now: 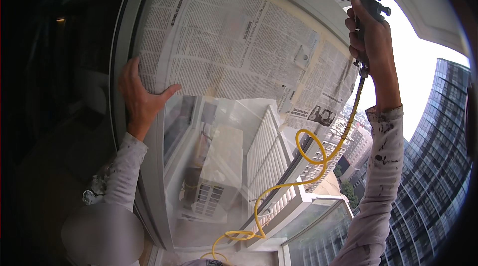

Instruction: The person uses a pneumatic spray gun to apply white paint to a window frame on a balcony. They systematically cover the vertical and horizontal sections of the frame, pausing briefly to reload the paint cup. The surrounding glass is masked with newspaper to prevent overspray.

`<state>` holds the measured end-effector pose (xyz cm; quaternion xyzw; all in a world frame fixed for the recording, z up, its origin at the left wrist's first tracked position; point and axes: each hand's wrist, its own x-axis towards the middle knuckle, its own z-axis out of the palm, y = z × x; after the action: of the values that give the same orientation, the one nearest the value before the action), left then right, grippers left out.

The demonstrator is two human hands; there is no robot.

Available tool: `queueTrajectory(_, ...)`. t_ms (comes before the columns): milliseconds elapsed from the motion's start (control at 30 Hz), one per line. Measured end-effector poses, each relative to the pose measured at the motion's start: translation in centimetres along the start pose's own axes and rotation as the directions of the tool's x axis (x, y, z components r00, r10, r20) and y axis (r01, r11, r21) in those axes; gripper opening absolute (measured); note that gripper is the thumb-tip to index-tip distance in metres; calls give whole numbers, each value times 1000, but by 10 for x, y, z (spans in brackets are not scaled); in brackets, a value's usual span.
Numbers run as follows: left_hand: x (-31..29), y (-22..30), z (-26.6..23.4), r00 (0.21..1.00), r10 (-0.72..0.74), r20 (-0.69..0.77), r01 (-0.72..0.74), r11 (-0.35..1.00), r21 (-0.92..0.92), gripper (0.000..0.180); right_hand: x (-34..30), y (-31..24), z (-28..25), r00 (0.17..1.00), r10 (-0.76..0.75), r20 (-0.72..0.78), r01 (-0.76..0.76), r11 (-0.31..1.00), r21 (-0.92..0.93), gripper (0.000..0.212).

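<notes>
My right hand is raised at the upper right, its fingers wrapped round the handle of a spray gun. A cup sits on top of the gun, cut off by the upper edge of the view. From the bottom of its handle runs a yellow air hose, looping down to the lower middle. At the left, my left hand rests against the edge of the door frame, thumb and fingers spread apart. Its thumb reaches the lower edge of the newspaper taped over the upper glass.
Below the newspaper, bare glass shows reflections. Pale masking tape borders the paper. White slatted shutters and a glass railing stand lower down. A glass tower rises outside at right. The left side is dark.
</notes>
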<state>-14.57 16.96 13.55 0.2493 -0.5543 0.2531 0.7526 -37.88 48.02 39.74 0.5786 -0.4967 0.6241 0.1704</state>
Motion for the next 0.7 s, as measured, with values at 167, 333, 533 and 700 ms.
queueTrajectory(167,1,2,2,1000,-7,-4,6,1000,-13,114,8,23,-25,999,-16,-38,10,987,-161,24)
queueTrajectory(333,0,1,3,1000,-8,-8,8,999,-32,114,25,74,-79,993,54,-108,-96,894,-438,35)
queueTrajectory(533,1,3,0,1000,-9,6,9,1000,-22,114,21,105,-109,973,17,-229,-72,969,-236,38)
queueTrajectory(700,0,-2,0,1000,2,12,-2,999,-38,114,21,109,-111,946,69,-316,-150,959,-240,39)
